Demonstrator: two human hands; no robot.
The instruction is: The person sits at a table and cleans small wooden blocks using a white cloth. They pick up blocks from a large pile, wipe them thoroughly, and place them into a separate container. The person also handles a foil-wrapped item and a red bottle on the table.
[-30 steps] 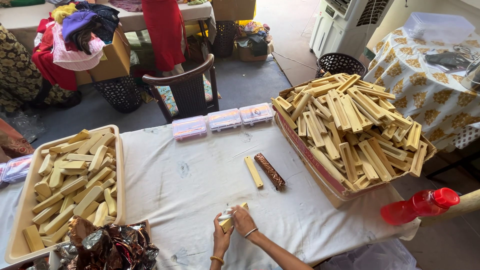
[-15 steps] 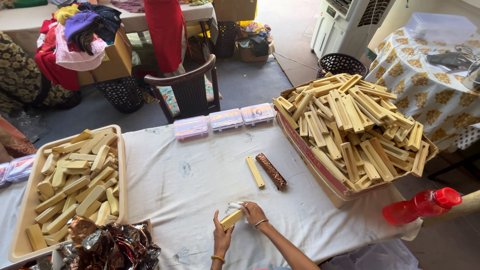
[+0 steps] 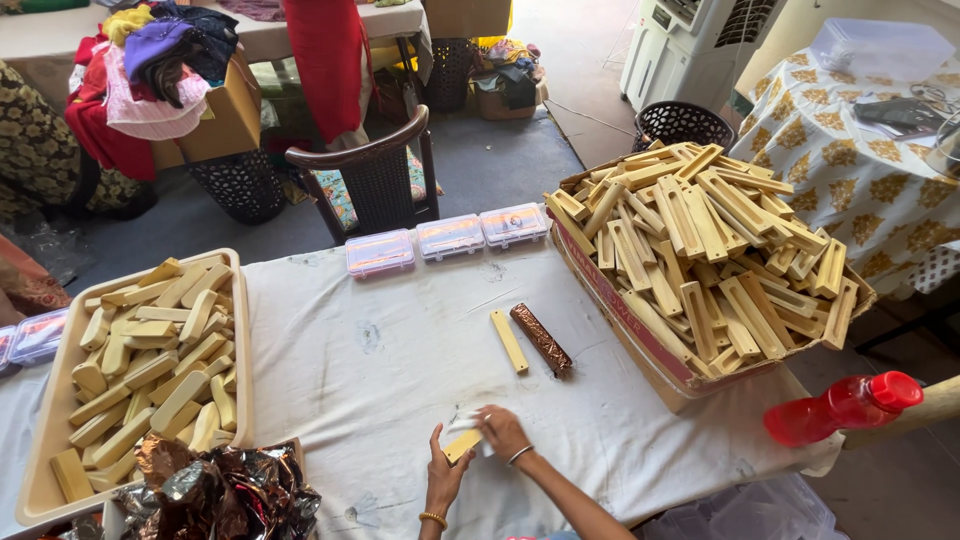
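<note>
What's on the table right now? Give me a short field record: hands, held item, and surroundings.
left hand: grips the lower end of a pale wooden bar
right hand: holds a white cloth on that bar
table centre: loose bar beside foil-wrapped bar
left: tray of bars, crumpled foil
right: carton of wooden channels, red bottle
far edge: three small plastic cases
</note>
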